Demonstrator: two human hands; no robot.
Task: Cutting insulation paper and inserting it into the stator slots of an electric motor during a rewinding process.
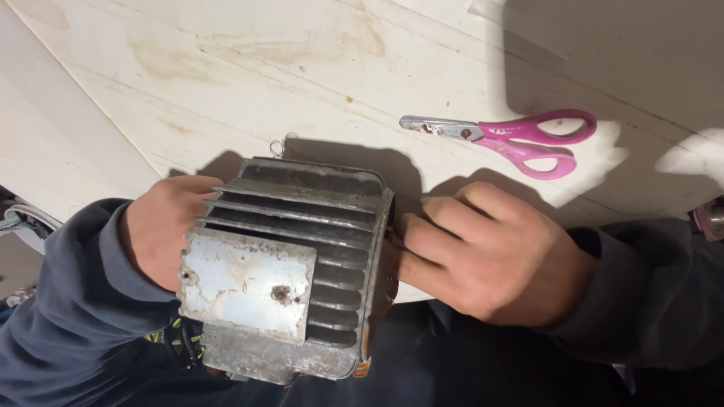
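A grey, finned metal motor housing [302,249] with a flat scratched plate on top rests at the near edge of a white table [249,83]. My left hand [162,234] presses against its left side, fingers curled around the fins. On the housing's right end, the fingers of my right hand [483,252] are bent and tucked against the rim. Both arms wear dark blue sleeves. What the right fingertips touch is hidden behind the housing's edge.
Pink-handled scissors [513,136] with rusty blades lie shut on the table beyond my right hand. A thin wire curl [277,147] sits just behind the housing. Coloured wires [181,335] show under the housing at lower left. The tabletop is stained and slopes away left.
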